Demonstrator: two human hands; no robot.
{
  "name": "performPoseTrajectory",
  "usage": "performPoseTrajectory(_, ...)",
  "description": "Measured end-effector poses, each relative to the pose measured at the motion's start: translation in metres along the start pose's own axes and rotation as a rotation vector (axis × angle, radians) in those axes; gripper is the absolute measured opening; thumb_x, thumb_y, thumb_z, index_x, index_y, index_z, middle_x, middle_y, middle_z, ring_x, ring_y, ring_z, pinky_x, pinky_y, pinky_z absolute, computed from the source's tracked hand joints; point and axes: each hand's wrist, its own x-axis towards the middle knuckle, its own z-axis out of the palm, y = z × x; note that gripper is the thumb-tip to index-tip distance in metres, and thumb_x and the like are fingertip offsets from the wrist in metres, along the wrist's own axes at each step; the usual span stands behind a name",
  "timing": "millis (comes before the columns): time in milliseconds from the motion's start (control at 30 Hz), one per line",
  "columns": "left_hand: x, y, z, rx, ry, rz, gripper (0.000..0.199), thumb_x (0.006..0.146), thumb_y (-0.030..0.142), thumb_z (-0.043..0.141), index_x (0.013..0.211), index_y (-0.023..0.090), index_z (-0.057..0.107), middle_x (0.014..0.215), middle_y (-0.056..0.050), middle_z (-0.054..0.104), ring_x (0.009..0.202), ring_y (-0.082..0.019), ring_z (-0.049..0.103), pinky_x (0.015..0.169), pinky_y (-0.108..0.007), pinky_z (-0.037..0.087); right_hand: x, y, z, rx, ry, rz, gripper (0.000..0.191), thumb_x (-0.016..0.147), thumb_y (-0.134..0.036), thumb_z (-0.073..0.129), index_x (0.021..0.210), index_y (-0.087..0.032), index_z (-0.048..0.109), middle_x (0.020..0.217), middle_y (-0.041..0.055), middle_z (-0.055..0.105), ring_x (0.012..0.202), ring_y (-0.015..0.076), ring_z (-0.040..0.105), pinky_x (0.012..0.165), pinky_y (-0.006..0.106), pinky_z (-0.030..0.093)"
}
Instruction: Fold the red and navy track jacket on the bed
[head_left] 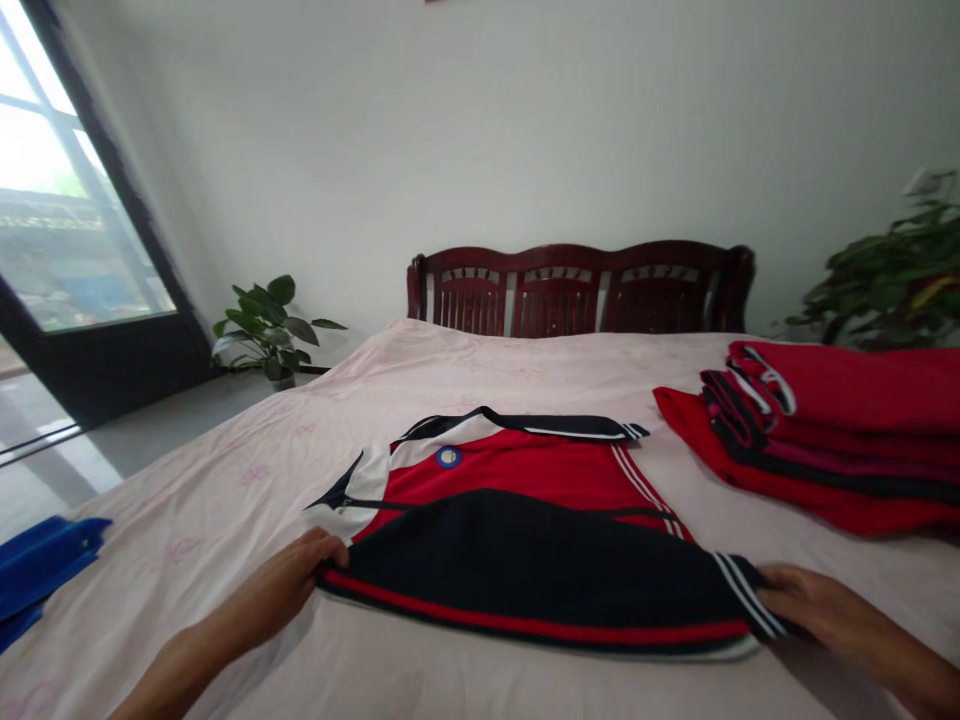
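Observation:
A red, white and navy zip jacket (pixel 540 470) lies spread on the bed, its collar end to the left and a round blue badge on its chest. The near sleeve is folded across the front, showing navy cloth with a red stripe. My left hand (pixel 319 555) pinches this sleeve at the shoulder end. At the right, my right hand (pixel 806 600) grips its striped cuff. Some fingertips of both hands are hidden by the cloth. The far sleeve lies along the jacket's back edge.
A pink patterned bedsheet (pixel 247 500) covers the bed. Folded red and dark clothes (pixel 847 430) are stacked at the right. Blue cloth (pixel 45 570) lies at the left edge. Beyond are a dark wooden headboard (pixel 555 290), potted plants (pixel 266 325) and a glass door (pixel 75 220).

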Motion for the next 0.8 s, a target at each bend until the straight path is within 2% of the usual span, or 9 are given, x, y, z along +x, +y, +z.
performPoseTrajectory(67,0.015,0.020,-0.002,-0.047,0.028,0.026,0.050,0.074,0.002,0.039,0.107,0.027,0.066,0.117,-0.002,0.067,0.114,-0.019,0.061,0.102,-0.036,0.047,0.005,-0.026,-0.001,-0.092,0.059,-0.093,0.030,0.060,-0.045,0.059,0.081,-0.028,0.073,0.103,0.0186,0.076,0.103,0.0395,0.070,0.097,0.050,0.053)
performPoseTrajectory(133,0.037,0.048,0.006,-0.072,0.057,0.084,0.041,0.088,0.012,0.041,0.117,0.027,0.065,0.129,-0.002,0.065,0.124,-0.020,0.058,0.110,-0.038,0.043,0.000,-0.064,0.019,-0.219,0.129,-0.256,0.044,0.075,-0.048,0.050,0.106,-0.026,0.072,0.123,0.0156,0.070,0.118,0.0352,0.064,0.108,0.050,0.045)
performPoseTrajectory(200,0.060,0.078,0.024,-0.062,0.058,0.157,0.038,0.097,0.028,0.042,0.131,0.028,0.061,0.145,-0.004,0.057,0.138,-0.022,0.048,0.118,-0.041,0.037,-0.013,-0.101,0.055,-0.339,0.004,-0.458,0.055,0.088,-0.048,0.041,0.130,-0.021,0.062,0.136,0.0133,0.064,0.128,0.0301,0.058,0.113,0.048,0.041)
performPoseTrajectory(267,0.082,0.099,0.047,0.002,0.020,0.235,0.047,0.099,0.038,0.045,0.145,0.028,0.050,0.156,-0.006,0.045,0.146,-0.025,0.037,0.121,-0.047,0.032,-0.024,-0.127,0.096,-0.468,-0.124,-0.611,0.059,0.093,-0.047,0.040,0.143,-0.020,0.053,0.146,0.0118,0.056,0.136,0.0277,0.051,0.115,0.047,0.039)
performPoseTrajectory(367,0.101,0.103,0.074,0.153,-0.053,0.291,0.059,0.098,0.046,0.048,0.154,0.029,0.038,0.162,-0.009,0.034,0.151,-0.032,0.025,0.122,-0.057,0.025,-0.023,-0.126,0.131,-0.642,-0.214,-0.718,0.058,0.096,-0.047,0.041,0.149,-0.025,0.047,0.154,0.0070,0.047,0.143,0.0265,0.041,0.118,0.049,0.034)
performPoseTrajectory(467,0.099,0.083,0.082,0.226,-0.073,0.290,0.061,0.099,0.048,0.047,0.156,0.031,0.033,0.164,-0.010,0.030,0.152,-0.033,0.023,0.121,-0.060,0.024,-0.002,-0.094,0.122,-0.750,-0.127,-0.672,0.059,0.094,-0.052,0.044,0.146,-0.026,0.051,0.154,0.0081,0.046,0.144,0.0295,0.039,0.118,0.053,0.032)
performPoseTrajectory(600,0.092,0.053,0.069,0.144,-0.055,0.283,0.054,0.099,0.048,0.045,0.151,0.034,0.041,0.161,-0.005,0.036,0.148,-0.028,0.034,0.121,-0.052,0.029,0.028,-0.068,0.083,-0.749,-0.088,-0.553,0.054,0.093,-0.052,0.045,0.139,-0.029,0.059,0.149,0.0049,0.053,0.139,0.0319,0.047,0.113,0.053,0.038)
performPoseTrajectory(733,0.115,0.036,0.051,-0.019,0.039,0.099,0.035,0.099,0.034,0.044,0.121,0.027,0.070,0.128,-0.003,0.070,0.120,-0.021,0.064,0.106,-0.035,0.048,0.059,-0.087,0.069,-0.656,-0.051,-0.488,0.044,0.098,-0.040,0.034,0.115,-0.028,0.073,0.125,0.0056,0.071,0.118,0.0247,0.064,0.101,0.038,0.047)
performPoseTrajectory(800,0.139,0.032,0.046,-0.027,0.117,0.016,0.030,0.095,0.027,0.048,0.111,0.025,0.073,0.115,-0.003,0.075,0.109,-0.020,0.068,0.099,-0.032,0.051,0.082,-0.103,0.074,-0.654,0.009,-0.447,0.042,0.098,-0.034,0.035,0.108,-0.027,0.075,0.116,0.0063,0.074,0.111,0.0231,0.066,0.096,0.034,0.048)
